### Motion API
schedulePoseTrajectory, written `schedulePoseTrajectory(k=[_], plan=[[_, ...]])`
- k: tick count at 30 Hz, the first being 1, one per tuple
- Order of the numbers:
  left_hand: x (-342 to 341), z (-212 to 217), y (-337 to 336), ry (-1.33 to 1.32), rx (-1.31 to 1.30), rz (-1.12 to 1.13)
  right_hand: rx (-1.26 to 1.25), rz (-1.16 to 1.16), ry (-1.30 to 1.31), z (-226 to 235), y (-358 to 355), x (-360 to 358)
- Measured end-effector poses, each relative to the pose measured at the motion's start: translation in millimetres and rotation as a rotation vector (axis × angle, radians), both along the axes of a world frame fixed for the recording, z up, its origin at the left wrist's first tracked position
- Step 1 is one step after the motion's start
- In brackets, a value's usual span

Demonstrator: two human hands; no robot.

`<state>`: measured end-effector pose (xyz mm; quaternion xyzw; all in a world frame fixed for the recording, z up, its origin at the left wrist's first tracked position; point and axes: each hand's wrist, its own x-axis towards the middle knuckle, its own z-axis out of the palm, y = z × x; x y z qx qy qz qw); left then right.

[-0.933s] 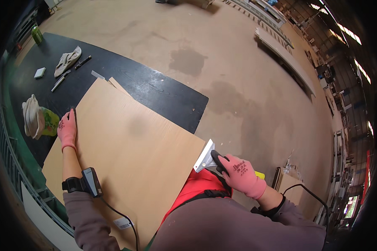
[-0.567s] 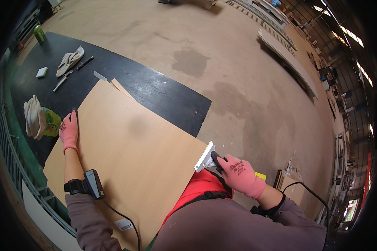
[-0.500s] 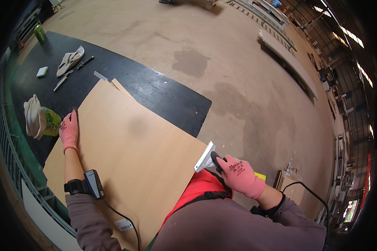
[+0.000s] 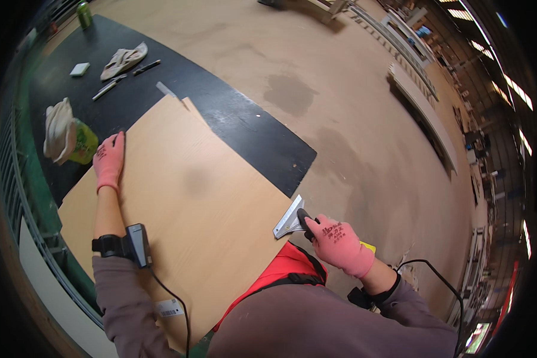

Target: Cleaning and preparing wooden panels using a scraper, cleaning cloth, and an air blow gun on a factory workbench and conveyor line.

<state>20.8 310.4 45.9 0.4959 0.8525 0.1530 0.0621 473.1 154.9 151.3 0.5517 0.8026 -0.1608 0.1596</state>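
A light wood-grain board (image 4: 203, 197) lies in front of me, partly over a dark tabletop (image 4: 232, 125). My left hand (image 4: 109, 162), in a pink glove, grips the board's left edge; some of its fingers are hidden there. My right hand (image 4: 342, 246), also pink-gloved, is closed around the black handle of a scraper (image 4: 289, 218). The scraper's wide metal blade is at the board's right edge, near the far right corner. A white printed label (image 4: 169, 308) is on the board's near part, beside the cable from my left wrist device.
On the dark table are a green can (image 4: 84, 15), a white block (image 4: 79, 69), pale cloth gloves (image 4: 124, 61), a knife-like tool (image 4: 105, 89) and a black pen-like tool (image 4: 147, 67). A green bag (image 4: 85, 143) with white cloth stands beside my left hand. Long panels (image 4: 423, 113) lie across the floor.
The whole view has shifted, so the table's things appear higher and farther right. My left hand stays at the board's left edge, and the scraper stays at the right edge.
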Motion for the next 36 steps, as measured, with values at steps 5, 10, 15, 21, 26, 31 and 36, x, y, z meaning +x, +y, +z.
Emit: schedulePoseTrajectory(k=[5,10,15,21,26,31,36], plan=[[11,-9,1,0.030,0.122,-0.078,0.051,0.064,-0.009,-6,28,-12],[10,-5,-6,0.039,0.106,-0.037,0.045,0.185,-0.018,-8,59,-37],[11,0,-5,0.010,0.104,-0.029,0.066,0.274,0.004,-8,92,-60],[10,4,-3,-0.012,0.107,-0.034,0.090,0.417,-0.006,-10,139,-101],[9,2,-3,-0.017,0.126,-0.038,0.109,0.498,0.052,-13,184,-137],[10,3,-7,-0.014,0.161,-0.029,0.120,0.529,0.091,-10,227,-181],[13,5,-9,-0.049,0.140,-0.015,-0.046,0.410,0.101,2,265,-224]])
